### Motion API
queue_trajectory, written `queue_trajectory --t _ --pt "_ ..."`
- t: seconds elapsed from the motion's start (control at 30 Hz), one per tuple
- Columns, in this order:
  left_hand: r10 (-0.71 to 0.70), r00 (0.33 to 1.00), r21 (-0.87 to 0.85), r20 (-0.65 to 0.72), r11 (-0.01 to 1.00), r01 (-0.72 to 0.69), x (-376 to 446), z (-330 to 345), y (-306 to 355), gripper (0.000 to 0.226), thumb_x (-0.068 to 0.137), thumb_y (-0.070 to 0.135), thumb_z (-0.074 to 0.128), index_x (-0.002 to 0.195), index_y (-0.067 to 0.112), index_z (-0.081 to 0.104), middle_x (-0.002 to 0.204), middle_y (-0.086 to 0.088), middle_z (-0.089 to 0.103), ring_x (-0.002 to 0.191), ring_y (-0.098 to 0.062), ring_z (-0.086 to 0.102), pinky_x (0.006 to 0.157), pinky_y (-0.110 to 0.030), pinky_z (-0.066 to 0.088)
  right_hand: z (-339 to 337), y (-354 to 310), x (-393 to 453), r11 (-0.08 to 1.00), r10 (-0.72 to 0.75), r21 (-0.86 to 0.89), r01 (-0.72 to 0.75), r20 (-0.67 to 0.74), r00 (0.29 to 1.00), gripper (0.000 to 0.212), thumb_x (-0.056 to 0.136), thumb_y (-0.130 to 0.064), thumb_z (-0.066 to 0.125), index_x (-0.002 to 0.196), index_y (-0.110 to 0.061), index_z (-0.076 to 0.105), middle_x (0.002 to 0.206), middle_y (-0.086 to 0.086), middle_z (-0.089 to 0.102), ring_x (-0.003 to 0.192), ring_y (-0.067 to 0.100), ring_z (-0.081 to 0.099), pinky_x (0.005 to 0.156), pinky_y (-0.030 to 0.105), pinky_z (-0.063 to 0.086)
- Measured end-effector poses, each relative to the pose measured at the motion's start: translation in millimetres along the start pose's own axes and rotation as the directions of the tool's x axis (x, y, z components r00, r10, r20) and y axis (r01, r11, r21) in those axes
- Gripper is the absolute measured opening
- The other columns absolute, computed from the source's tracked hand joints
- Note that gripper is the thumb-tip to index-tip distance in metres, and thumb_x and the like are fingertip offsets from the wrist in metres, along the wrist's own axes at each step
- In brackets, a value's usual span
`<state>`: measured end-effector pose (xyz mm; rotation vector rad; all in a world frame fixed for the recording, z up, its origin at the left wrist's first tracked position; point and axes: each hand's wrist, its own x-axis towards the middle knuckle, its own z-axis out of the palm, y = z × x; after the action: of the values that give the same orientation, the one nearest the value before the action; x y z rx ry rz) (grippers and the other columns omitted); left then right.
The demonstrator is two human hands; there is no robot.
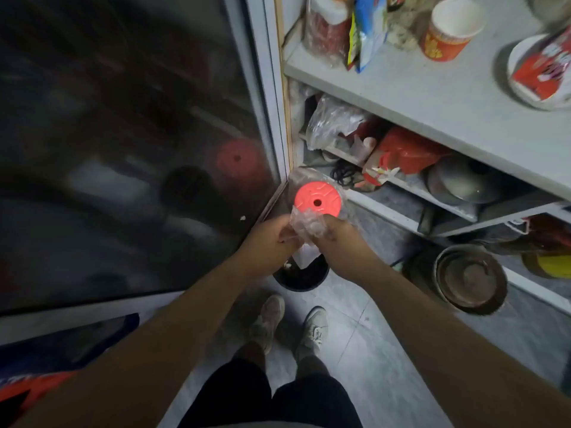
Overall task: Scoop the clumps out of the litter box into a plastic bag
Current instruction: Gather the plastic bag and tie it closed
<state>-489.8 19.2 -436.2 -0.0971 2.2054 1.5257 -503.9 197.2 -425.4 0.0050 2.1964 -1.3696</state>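
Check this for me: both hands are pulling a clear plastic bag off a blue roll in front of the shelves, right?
Not quite: the roll is pinkish red, not blue. The head view shows the left hand and right hand both gripping the clear plastic bag in front of the shelves.

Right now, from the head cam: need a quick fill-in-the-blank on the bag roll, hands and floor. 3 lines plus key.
1. Both hands, left hand and right hand, pinch a clear plastic ____.
2. The roll they hold has an end cap coloured ____.
3. Below the hands on the floor stands a black ____.

Missing words: bag; red; bin
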Motion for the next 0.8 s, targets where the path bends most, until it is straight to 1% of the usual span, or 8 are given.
queue_trajectory --t 0.07,0.2,0.3,0.4,0.47,0.53,0.7,0.8 --pt "-0.058 0.998 0.033 0.008 0.998 0.058 12.4 1.8 -26.7 0.029 0.096 0.028 0.065 0.121 0.014 0.069 0.117 -0.005 0.075 0.115 -0.021 0.069 0.103 -0.049 0.052 17.0 17.1 12.3 0.999 0.006 -0.053 -0.007 -0.014 1.000 0.020 0.100 -0.015 0.058 0.115 -0.012 0.069 0.106 0.002 0.071 0.096 0.012 0.064 0.082 0.013 0.048" --pt "-0.117 0.990 0.049 0.080 0.992 0.113 34.4 10.4 -81.7 0.030 0.105 0.016 0.057 0.133 0.010 0.065 0.128 -0.005 0.070 0.123 -0.018 0.064 0.110 -0.044 0.047 52.9 53.6 36.0 0.992 -0.025 -0.124 0.018 -0.058 0.998 0.020 0.098 0.000 0.055 0.110 -0.002 0.070 0.099 -0.003 0.065 0.083 -0.023 0.057 0.075 -0.006 0.035" --pt "-0.145 0.984 0.108 0.106 0.985 0.134 47.9 14.8 -121.8 0.029 0.107 0.018 0.052 0.131 0.013 0.067 0.122 -0.004 0.072 0.117 -0.016 0.067 0.105 -0.039 0.051 81.8 77.0 54.6 0.982 0.108 -0.156 -0.109 -0.013 0.994 0.028 0.101 -0.010 0.050 0.126 -0.006 0.063 0.114 0.008 0.069 0.095 0.010 0.064 0.087 0.014 0.048" --pt "-0.234 0.966 0.135 0.108 0.966 0.219 57.2 21.5 -170.9 0.020 0.105 0.022 0.053 0.107 0.027 0.072 0.092 0.015 0.075 0.089 0.005 0.068 0.082 -0.029 0.053 112.2 103.2 71.0 0.970 0.173 -0.178 -0.166 0.023 0.985 0.040 0.100 -0.005 0.047 0.139 -0.007 0.051 0.126 0.016 0.063 0.115 0.032 0.059 0.097 0.037 0.046" --pt "-0.274 0.952 0.157 0.138 0.955 0.252 62.7 27.6 -200.0 0.020 0.105 0.026 0.053 0.104 0.036 0.070 0.086 0.023 0.072 0.084 0.009 0.066 0.073 -0.018 0.048 129.5 123.5 78.9 0.966 0.169 -0.208 -0.156 0.047 0.984 0.043 0.099 0.000 0.043 0.142 -0.005 0.049 0.137 0.017 0.057 0.126 0.031 0.053 0.104 0.035 0.040" --pt "-0.307 0.930 0.178 0.200 0.945 0.274 66.4 34.6 -227.8 0.025 0.105 0.028 0.051 0.124 0.032 0.066 0.105 0.015 0.072 0.099 -0.001 0.066 0.077 -0.010 0.047 146.9 147.8 84.0 0.965 0.170 -0.216 -0.151 0.073 0.983 0.045 0.099 0.004 0.040 0.144 -0.001 0.046 0.148 0.016 0.048 0.138 0.030 0.043 0.112 0.031 0.031" --pt "-0.317 0.904 0.279 0.286 0.930 0.238 76.7 50.8 -289.2 0.033 0.105 0.025 0.045 0.135 0.025 0.061 0.125 0.006 0.069 0.102 0.001 0.061 0.082 -0.007 0.040 188.7 211.4 96.8 0.942 0.236 -0.265 -0.204 0.094 0.967 0.051 0.097 0.004 0.043 0.147 -0.001 0.038 0.150 0.020 0.042 0.139 0.035 0.039 0.113 0.038 0.031" --pt "-0.321 0.889 0.340 0.325 0.917 0.207 81.0 60.3 -323.5 0.036 0.102 0.020 0.045 0.135 0.026 0.060 0.126 0.004 0.070 0.100 0.001 0.062 0.080 -0.006 0.042 209.4 248.8 105.5 0.915 0.244 -0.375 -0.150 0.218 0.945 0.057 0.101 0.002 0.037 0.155 -0.001 0.020 0.159 0.017 0.030 0.145 0.029 0.033 0.115 0.027 0.023"
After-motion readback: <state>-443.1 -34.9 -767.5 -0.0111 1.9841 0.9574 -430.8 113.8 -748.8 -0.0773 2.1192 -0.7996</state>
